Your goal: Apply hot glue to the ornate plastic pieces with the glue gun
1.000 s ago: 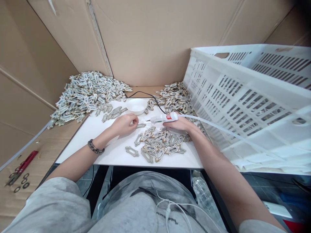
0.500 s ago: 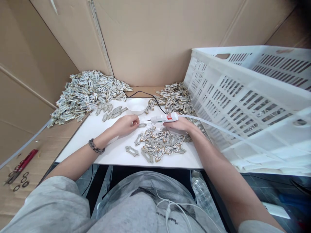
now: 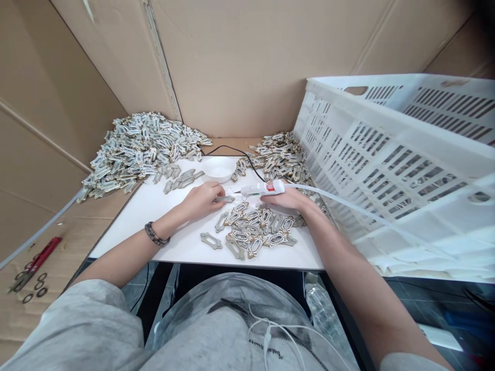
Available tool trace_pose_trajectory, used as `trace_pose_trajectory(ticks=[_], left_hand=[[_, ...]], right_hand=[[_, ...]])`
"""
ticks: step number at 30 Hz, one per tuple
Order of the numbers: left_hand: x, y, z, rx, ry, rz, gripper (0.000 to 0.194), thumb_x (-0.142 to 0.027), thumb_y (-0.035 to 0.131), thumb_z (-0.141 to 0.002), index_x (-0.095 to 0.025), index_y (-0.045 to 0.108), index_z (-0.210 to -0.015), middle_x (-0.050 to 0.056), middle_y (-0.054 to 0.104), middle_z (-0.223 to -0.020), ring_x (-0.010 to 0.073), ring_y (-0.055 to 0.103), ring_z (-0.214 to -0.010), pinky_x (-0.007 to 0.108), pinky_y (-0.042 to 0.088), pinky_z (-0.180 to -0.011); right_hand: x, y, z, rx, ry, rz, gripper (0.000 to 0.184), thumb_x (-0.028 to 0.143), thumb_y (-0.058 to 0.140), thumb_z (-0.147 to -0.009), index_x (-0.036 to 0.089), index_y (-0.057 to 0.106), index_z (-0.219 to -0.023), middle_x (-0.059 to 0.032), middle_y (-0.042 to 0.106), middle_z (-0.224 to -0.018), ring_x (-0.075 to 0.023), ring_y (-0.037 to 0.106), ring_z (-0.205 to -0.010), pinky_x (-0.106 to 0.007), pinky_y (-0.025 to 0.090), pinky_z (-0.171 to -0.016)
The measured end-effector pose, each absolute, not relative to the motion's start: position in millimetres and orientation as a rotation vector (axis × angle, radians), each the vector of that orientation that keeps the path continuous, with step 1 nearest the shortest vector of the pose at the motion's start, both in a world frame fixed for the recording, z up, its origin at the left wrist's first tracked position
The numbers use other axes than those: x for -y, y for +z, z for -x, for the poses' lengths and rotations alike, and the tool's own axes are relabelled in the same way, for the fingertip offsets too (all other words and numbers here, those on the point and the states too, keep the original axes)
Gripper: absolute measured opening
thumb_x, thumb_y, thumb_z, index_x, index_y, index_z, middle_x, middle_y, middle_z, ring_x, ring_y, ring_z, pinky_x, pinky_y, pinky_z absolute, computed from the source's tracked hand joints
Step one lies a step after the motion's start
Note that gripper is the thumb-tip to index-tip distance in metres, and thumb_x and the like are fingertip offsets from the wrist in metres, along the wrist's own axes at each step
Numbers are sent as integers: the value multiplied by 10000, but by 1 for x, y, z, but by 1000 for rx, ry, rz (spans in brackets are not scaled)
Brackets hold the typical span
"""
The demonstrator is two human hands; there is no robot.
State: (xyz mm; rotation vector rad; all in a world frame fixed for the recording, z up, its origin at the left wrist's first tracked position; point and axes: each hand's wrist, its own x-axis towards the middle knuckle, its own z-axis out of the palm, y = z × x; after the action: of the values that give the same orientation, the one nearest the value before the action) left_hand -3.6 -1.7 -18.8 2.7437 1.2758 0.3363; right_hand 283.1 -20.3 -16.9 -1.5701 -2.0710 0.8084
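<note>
My left hand [image 3: 202,200] is closed in a pinch on a small grey label-holder frame [image 3: 226,199], just above the white board. My right hand [image 3: 288,199] is wrapped round a white glue-dispensing syringe [image 3: 253,190] with a red mark. Its thin tip points left and lies close to the frame's right end; whether they touch I cannot tell. A clear tube [image 3: 328,192] runs from its back end to the right. Below both hands spreads a cluster of frames [image 3: 253,226], some with white outlines and gold-brown edges, others plain grey.
A big heap of frames [image 3: 143,141] lies at the back left, a smaller heap [image 3: 280,149] at the back right. Between them stands a white bowl [image 3: 219,167]. A white slatted crate [image 3: 367,144] borders the right side. Red-handled scissors [image 3: 42,257] lie far left.
My left fingers have shifted slightly on the frame, and more of it shows now. The syringe in my right hand stays almost in place.
</note>
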Motion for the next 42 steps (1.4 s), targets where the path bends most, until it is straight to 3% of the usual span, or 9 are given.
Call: trace_pose_trajectory(ticks=[13, 42], left_hand=[[4, -23, -2, -1253, 486, -2721, 196, -302, 571, -918, -178, 639, -1054, 101, 670, -1104, 227, 618, -984, 328, 492, -768], [2, -29, -7, -1198, 582, -2914, 192, -242, 589, -938, -165, 649, -1104, 99, 655, -1113, 227, 625, -1021, 297, 515, -708]], right_hand=[[20, -17, -283, 2063, 829, 1540, 143, 338, 593, -669, 216, 527, -636, 13, 569, -646, -145, 496, -616, -286, 387, -571], [18, -24, -284, 2047, 828, 1541, 148, 332, 604, -672, 210, 528, -637, 23, 553, -642, -134, 484, -597, -287, 368, -559]])
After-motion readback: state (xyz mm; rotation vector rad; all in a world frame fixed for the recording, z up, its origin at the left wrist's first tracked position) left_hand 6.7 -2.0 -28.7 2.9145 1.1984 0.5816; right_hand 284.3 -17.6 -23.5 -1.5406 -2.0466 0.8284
